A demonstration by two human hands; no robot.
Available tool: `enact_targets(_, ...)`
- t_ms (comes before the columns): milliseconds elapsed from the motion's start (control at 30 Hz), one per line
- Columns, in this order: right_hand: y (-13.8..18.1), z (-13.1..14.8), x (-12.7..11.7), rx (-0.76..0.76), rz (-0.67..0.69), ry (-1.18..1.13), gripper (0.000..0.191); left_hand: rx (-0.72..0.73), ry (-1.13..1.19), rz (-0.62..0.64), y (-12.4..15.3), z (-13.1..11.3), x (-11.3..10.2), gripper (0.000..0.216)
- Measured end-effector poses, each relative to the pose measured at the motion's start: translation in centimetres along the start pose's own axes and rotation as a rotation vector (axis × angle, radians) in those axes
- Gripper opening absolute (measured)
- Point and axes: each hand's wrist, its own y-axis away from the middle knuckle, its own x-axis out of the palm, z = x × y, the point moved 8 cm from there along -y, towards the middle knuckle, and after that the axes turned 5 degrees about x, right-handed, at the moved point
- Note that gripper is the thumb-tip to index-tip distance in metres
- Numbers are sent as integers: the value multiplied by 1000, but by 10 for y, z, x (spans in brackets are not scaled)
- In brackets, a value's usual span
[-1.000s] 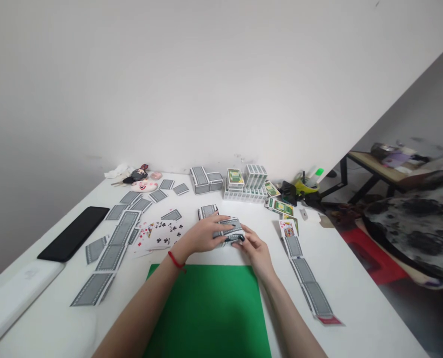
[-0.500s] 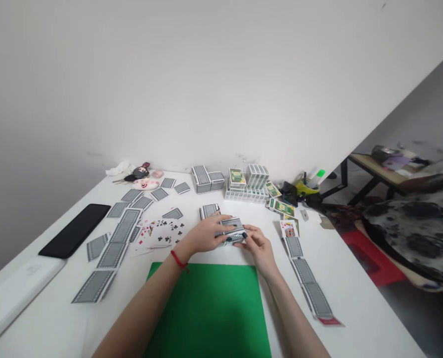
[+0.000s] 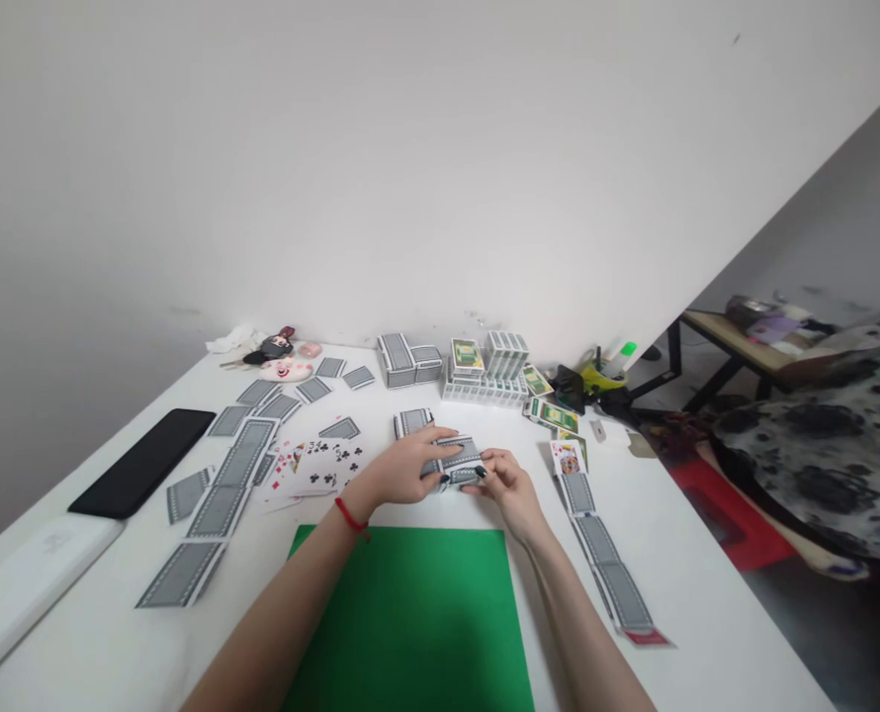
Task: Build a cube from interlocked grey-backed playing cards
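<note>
My view swung slightly right since earlier, left hand [image 3: 406, 467] clasping a card stack [image 3: 471, 454] from above, right hand [image 3: 515, 496] pinching its right end, stack just beyond green mat [image 3: 410, 613] on white desk [image 3: 699, 613]

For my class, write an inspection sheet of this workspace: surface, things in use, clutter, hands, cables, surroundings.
Surface: white table, green mat on its near part.
Things in use: grey-backed playing cards between the hands; a card stack just beyond the left hand.
Clutter: black flat device and long white object at left; card boxes at the back.
Hands: left hand over the cards, fingers on top; right hand at their right end.
Cables: nothing seen.
Surroundings: pale wall behind; second table at right.
</note>
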Motion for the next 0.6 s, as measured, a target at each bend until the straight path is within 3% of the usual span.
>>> enact_targets(600, -7, 6, 2, 22, 58, 125, 30, -27, 42, 48, -1, 2, 4, 53)
